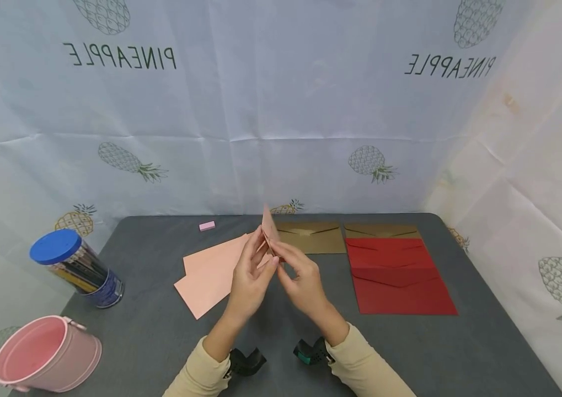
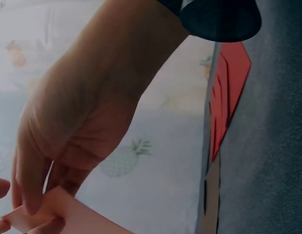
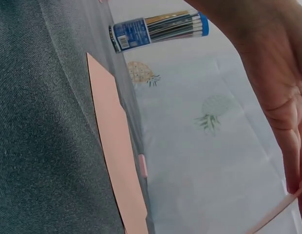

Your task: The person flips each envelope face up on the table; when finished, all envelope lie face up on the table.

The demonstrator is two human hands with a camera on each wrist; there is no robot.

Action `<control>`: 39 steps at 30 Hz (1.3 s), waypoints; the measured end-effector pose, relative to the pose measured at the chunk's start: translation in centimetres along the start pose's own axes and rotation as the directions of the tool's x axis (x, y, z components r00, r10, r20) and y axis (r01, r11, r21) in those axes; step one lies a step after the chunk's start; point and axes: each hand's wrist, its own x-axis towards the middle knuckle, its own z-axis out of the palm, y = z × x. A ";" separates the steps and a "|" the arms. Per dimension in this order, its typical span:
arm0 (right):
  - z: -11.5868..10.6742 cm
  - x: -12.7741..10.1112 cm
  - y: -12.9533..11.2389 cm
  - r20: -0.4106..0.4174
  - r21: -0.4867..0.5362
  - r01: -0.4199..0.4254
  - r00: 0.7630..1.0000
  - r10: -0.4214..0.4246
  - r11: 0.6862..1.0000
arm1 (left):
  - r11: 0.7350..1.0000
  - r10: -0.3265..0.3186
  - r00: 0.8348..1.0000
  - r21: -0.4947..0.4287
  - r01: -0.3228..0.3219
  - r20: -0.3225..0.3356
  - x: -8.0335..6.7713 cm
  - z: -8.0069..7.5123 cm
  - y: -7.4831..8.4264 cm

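Both hands hold a pink envelope (image 1: 270, 225) up above the middle of the table, tilted nearly edge-on to the head view. My left hand (image 1: 250, 278) grips its left side, with fingers behind and the thumb near the lower edge. From the right, my right hand (image 1: 305, 280) pinches the lower corner between thumb and fingers. The left wrist view shows the pink paper (image 2: 75, 214) bent at the fingertips. Two more pink envelopes (image 1: 208, 284) lie overlapping on the table, left of the hands.
Gold envelopes (image 1: 315, 242) lie at the back, and red envelopes (image 1: 405, 292) overlap on the right. A small pink eraser-like block (image 1: 207, 226) sits at the back left. A blue-lidded tub of pencils (image 1: 79, 270) and a pink bucket (image 1: 52, 358) stand along the left side.
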 end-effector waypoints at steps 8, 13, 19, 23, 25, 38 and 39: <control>-0.1 -0.7 0.9 0.138 0.047 0.014 0.990 -0.021 0.999 | 0.998 0.033 0.997 0.049 -0.030 -0.069 -0.1 -0.5 -1.5; -0.2 -1.4 2.2 0.210 0.035 -0.056 0.977 0.047 0.998 | 0.990 0.022 0.996 0.141 -0.009 -0.091 0.1 -0.9 -2.8; -1.6 -1.4 3.9 0.098 -0.022 -0.106 0.989 0.108 0.994 | 0.988 -0.071 0.993 0.127 0.082 -0.091 0.3 -1.5 -2.7; -3.6 -1.8 6.6 -0.083 -0.093 -0.173 0.983 0.166 0.980 | 0.990 -0.129 0.988 0.047 0.134 -0.088 0.4 -2.2 -4.5; -4.5 -2.6 8.7 -0.142 -0.117 -0.237 0.965 0.220 0.964 | 0.987 -0.158 0.983 0.012 0.160 -0.088 0.5 -2.5 -5.6; -8.6 -3.2 9.8 0.008 0.266 -0.564 0.812 0.583 0.782 | 0.929 -0.325 0.943 -0.210 0.305 -0.067 0.8 -4.4 -7.3; -8.7 -3.0 9.5 0.025 0.270 -0.567 0.812 0.584 0.778 | 0.927 -0.327 0.943 -0.219 0.305 -0.069 0.8 -4.5 -7.4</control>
